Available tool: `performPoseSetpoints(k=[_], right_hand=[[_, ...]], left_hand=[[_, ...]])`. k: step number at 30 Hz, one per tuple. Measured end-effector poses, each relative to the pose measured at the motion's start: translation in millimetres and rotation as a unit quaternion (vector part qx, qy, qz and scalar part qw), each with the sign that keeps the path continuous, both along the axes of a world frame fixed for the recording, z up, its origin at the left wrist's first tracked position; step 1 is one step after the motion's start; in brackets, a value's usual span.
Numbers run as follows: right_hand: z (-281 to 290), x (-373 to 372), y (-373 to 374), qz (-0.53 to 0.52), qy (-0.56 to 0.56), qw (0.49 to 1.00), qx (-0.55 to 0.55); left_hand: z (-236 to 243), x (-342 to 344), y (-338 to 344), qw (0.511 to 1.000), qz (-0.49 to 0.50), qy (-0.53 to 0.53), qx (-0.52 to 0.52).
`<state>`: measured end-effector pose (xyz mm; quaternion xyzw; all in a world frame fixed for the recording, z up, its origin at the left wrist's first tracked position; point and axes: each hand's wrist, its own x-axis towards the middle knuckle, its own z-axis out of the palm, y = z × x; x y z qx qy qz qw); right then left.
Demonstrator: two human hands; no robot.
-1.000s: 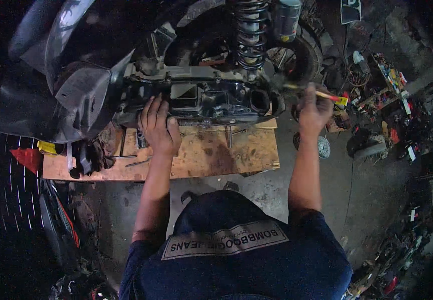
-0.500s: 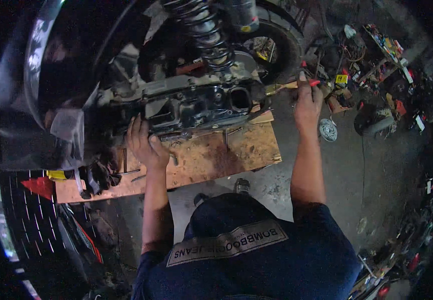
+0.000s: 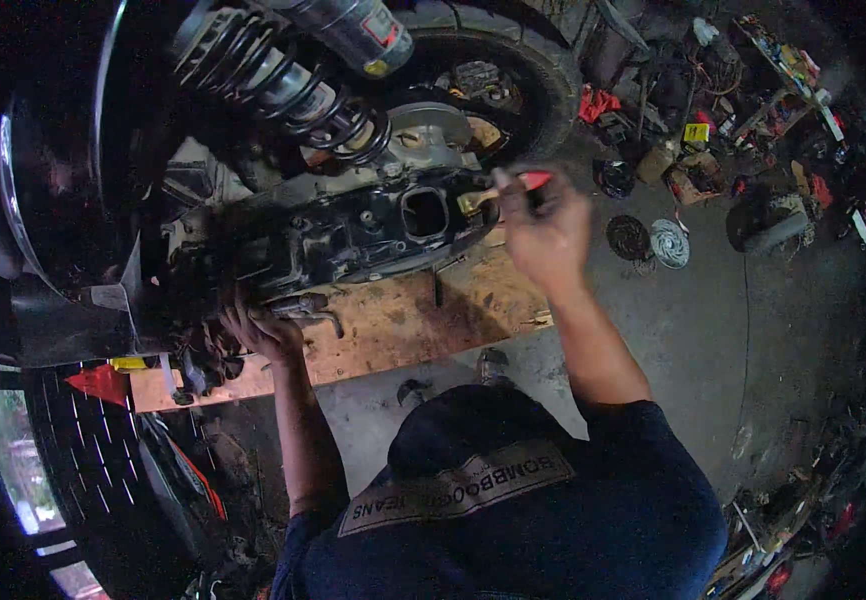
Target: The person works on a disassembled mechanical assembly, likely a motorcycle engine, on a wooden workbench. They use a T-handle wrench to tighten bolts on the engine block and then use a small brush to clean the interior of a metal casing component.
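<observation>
My right hand (image 3: 545, 235) grips a paintbrush (image 3: 471, 203) with a red handle end. Its bristles are at the right end of a scooter's black engine casing (image 3: 368, 232), just beside a square opening. Under the casing's lower left edge, my left hand (image 3: 271, 332) is held with fingers apart; the fingertips are dim in shadow, and no object shows in the hand. Close to it, metal tools (image 3: 325, 315) lie on a wooden board (image 3: 383, 325). Above the casing slants a black coil-spring shock absorber (image 3: 298, 95).
The scooter's rear wheel (image 3: 553, 85) stands behind the casing. Dark rags (image 3: 208, 365) and a red triangular piece (image 3: 101, 383) are at the board's left end. On the floor to the right are two round coiled discs (image 3: 669, 243), a small yellow box (image 3: 696, 133) and scattered parts.
My right hand has brought the paintbrush leftward onto the casing's right end. My left hand has shifted left and down, off the casing's front. The whole view has also shifted.
</observation>
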<state>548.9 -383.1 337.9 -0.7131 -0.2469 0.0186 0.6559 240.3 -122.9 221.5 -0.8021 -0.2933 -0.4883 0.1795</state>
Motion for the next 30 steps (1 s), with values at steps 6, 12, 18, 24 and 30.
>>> performPoseSetpoints(k=[6, 12, 18, 24, 30], right_hand=[[15.0, 22.8, -10.8, 0.091, 0.051, 0.993, -0.051], [14.4, 14.7, -12.9, 0.119, -0.022, 0.981, -0.151], [-7.2, 13.7, -13.3, 0.091, -0.029, 0.991, -0.089], [19.4, 13.4, -17.0, 0.062, -0.022, 0.996, -0.059], [16.1, 28.7, -20.8, 0.092, -0.032, 0.994, -0.039]], left_hand=[[1.3, -0.2, -0.2, 0.999, 0.013, 0.017, 0.045], [-7.9, -4.9, 8.1, 0.997, 0.066, 0.01, 0.033], [13.6, 9.3, -11.8, 0.999, 0.028, 0.015, 0.026], [9.6, 9.7, -4.6, 0.981, 0.02, 0.047, 0.188], [-26.9, -30.3, 23.5, 0.991, 0.093, 0.082, 0.049]])
